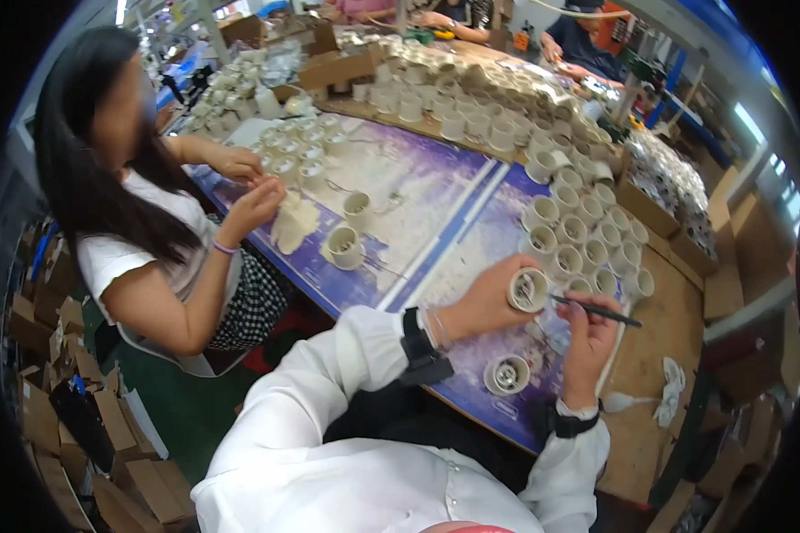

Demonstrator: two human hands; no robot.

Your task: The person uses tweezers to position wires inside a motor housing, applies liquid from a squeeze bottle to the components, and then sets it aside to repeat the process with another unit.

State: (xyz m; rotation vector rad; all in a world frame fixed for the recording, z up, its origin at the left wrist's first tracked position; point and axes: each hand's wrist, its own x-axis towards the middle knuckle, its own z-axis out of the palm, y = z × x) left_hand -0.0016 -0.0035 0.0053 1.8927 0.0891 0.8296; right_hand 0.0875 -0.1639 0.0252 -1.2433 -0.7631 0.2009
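Note:
My left hand (482, 300) is closed around a small cream cup (528, 290), tilted so its mouth faces me. Silvery metal parts show inside it. My right hand (588, 345) pinches a slim black tool (610, 313) with a pointed end; it looks like tweezers, though the exact kind is unclear. The tool's tip is at the right rim of the held cup. Closer to me, another cream cup (507, 376) with shiny metal parts inside stands on the purple, stained tabletop (453, 391). Rows of similar cups (567, 259) stand just beyond my hands.
At the left, a co-worker (164, 204) handles something small beside two cups (345, 247) and a cluster of filled ones (302, 147). An open carton (676, 200) of shiny metal parts stands at the right. A crumpled white item (670, 391) lies on the brown board (653, 346).

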